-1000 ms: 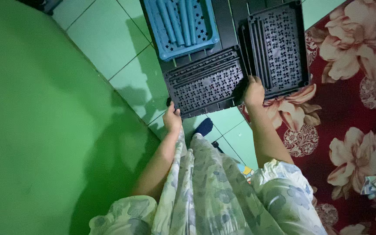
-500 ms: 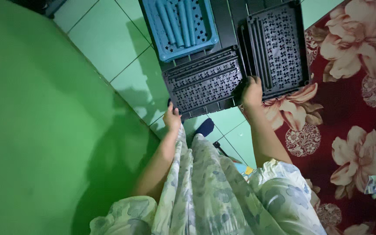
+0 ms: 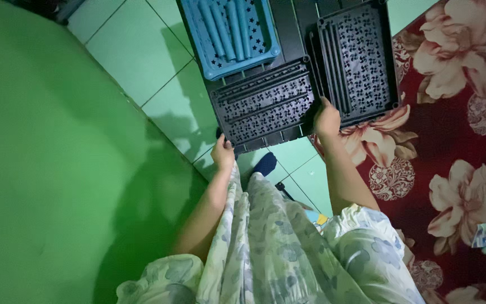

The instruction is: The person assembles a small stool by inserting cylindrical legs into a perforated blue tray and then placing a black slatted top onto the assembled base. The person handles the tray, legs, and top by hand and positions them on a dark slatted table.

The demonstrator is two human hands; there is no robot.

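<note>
A black perforated plastic basket [image 3: 265,107] sits on a dark shelf unit in front of me. My left hand [image 3: 222,153] grips its near left corner. My right hand [image 3: 326,119] holds its near right corner, fingers curled over the rim. A second black perforated basket [image 3: 358,59] stands to the right of it, and a blue basket [image 3: 229,31] with star-shaped holes lies behind it. My arms reach out from pale floral sleeves.
A green wall [image 3: 46,169] fills the left side. Pale green floor tiles [image 3: 136,56] run under the baskets. A dark red carpet with large flowers [image 3: 457,146] covers the right. A foot in a dark blue sock [image 3: 265,164] shows below the basket.
Both hands stay on the front black basket; hands and basket have barely shifted in the view.
</note>
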